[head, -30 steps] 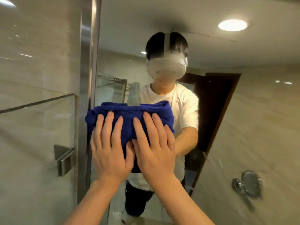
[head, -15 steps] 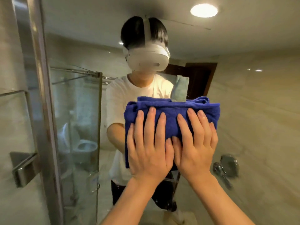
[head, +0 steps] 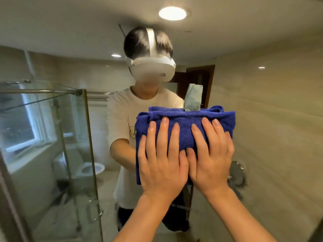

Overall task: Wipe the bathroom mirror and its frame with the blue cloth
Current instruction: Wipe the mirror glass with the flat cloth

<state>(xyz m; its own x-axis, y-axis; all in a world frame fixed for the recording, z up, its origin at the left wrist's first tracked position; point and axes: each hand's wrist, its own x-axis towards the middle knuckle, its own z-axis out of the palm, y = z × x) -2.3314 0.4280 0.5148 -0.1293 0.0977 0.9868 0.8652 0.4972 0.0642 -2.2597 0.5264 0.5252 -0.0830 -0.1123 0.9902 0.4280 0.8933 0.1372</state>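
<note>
Both hands, left (head: 161,161) and right (head: 209,158), press spread fingers flat on a folded blue terry cloth (head: 185,119), pinning it against the wall-mounted glass mirror (head: 271,119) for wiping.

Bathroom mirror (head: 262,119) upright, filling the view, folded blue cloth (head: 183,133) flat against its glass, both grips' straight fingers pressed on the cloth
</note>
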